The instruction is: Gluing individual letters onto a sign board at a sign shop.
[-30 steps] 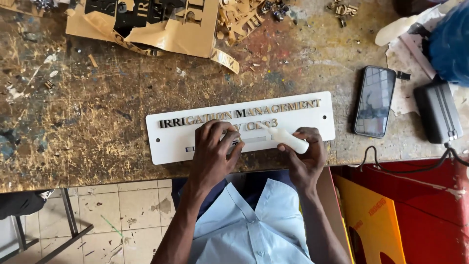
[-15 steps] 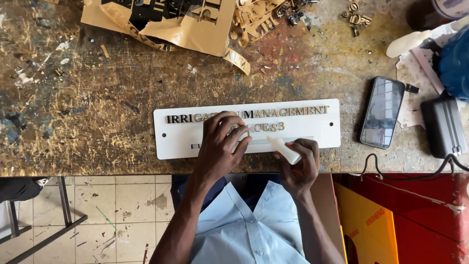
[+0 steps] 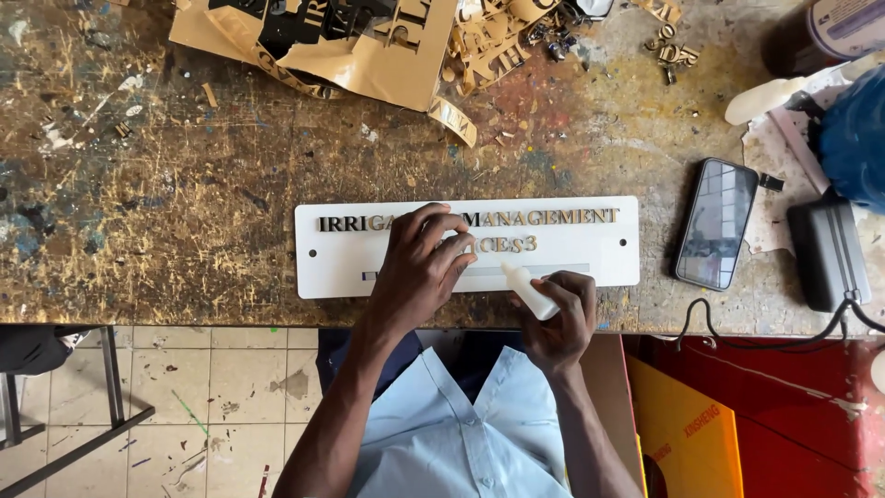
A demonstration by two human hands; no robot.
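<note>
A long white sign plate (image 3: 590, 249) with gold cut-out letters lies near the front edge of a paint-stained workbench (image 3: 166, 203). My left hand (image 3: 419, 267) rests on the middle of the plate, fingertips pressing on the letters there and hiding some of them. My right hand (image 3: 558, 314) grips a small white glue bottle (image 3: 527, 288), whose nozzle points up-left just over the plate's lower edge, beside the left hand.
Gold sheet offcuts and loose cut letters (image 3: 369, 46) lie at the bench's back. A black phone (image 3: 716, 223), a black case (image 3: 827, 254) and a cable sit to the right. Tiled floor (image 3: 212, 387) and a red and yellow board (image 3: 756, 415) are below the bench edge.
My left hand has stayed pressing on the plate's letters. My right hand has drawn the glue bottle back from the plate toward the front edge.
</note>
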